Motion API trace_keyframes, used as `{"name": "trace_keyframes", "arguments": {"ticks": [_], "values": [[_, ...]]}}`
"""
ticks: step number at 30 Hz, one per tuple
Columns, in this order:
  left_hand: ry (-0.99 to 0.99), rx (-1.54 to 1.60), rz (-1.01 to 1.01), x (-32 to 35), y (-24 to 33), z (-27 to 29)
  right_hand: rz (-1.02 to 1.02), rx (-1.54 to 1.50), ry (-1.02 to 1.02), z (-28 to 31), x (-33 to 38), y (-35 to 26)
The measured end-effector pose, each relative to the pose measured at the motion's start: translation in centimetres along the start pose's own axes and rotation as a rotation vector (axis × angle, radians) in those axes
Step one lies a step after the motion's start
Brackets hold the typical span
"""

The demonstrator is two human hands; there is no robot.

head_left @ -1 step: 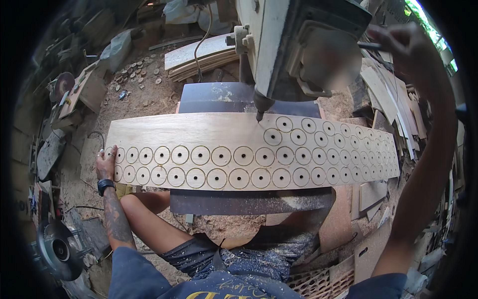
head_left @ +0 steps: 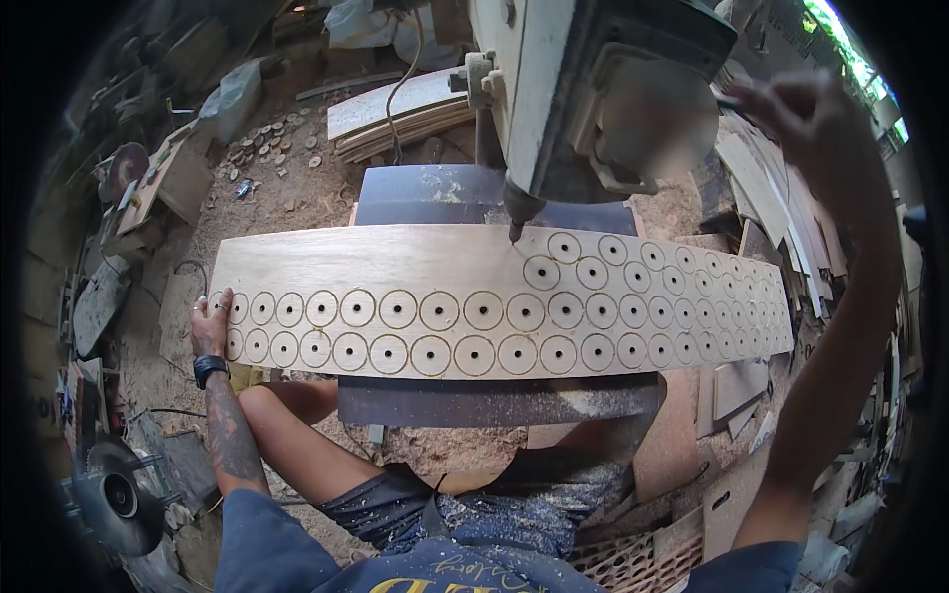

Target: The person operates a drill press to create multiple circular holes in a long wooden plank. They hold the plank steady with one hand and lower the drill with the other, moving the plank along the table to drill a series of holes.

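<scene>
A long, pale plywood board [head_left: 395,259] lies across the dark table [head_left: 494,403] of a drill press [head_left: 539,109]. Rows of cut circles, each with a centre hole, cover its near side and right part; the far left part is uncut. My left hand [head_left: 210,324] grips the board's left end, thumb on top and other fingers partly hidden. At the upper right, my right hand [head_left: 811,121] has its fingers closed on the drill press lever [head_left: 730,102], whose far end is behind the machine head. The drill bit [head_left: 515,233] points down at the board, just left of the upper circles.
Stacked plywood sheets [head_left: 395,114] lie behind the table, with loose wooden discs [head_left: 272,143] on the sawdust-covered floor to their left. Offcuts [head_left: 766,188] lean at the right. A circular blade [head_left: 119,494] stands at the lower left, and a perforated board [head_left: 633,563] lies lower right.
My right hand has moved slightly down with the lever. My left hand and the board look unmoved.
</scene>
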State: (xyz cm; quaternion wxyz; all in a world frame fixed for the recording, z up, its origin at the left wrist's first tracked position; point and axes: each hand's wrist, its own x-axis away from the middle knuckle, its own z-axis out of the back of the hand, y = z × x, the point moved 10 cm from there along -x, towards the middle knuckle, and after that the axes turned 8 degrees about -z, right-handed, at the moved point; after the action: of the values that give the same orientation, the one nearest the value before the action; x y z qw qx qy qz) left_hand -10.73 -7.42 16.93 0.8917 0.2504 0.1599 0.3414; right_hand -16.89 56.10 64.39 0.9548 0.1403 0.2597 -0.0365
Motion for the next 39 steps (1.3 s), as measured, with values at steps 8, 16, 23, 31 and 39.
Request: {"name": "trace_keyframes", "arguments": {"ticks": [8,16,23,31,39], "values": [[0.024,-0.02,-0.028,0.1,0.1,0.2,-0.109,-0.454,0.185,-4.8,8.8,2.0],[0.031,-0.007,-0.024,0.2,0.2,0.2,-0.139,-0.514,0.372,-8.0,10.7,2.2],[0.044,-0.023,-0.014,0.2,0.0,0.3,-0.19,-0.546,0.233,-9.8,11.1,1.7],[0.078,-0.028,-0.049,0.0,0.2,0.4,-0.208,-0.282,-0.109,-13.0,8.1,0.3],[0.022,0.01,-0.024,0.0,1.2,0.7,-0.182,-0.792,-0.053,-17.8,7.7,0.8]]}}
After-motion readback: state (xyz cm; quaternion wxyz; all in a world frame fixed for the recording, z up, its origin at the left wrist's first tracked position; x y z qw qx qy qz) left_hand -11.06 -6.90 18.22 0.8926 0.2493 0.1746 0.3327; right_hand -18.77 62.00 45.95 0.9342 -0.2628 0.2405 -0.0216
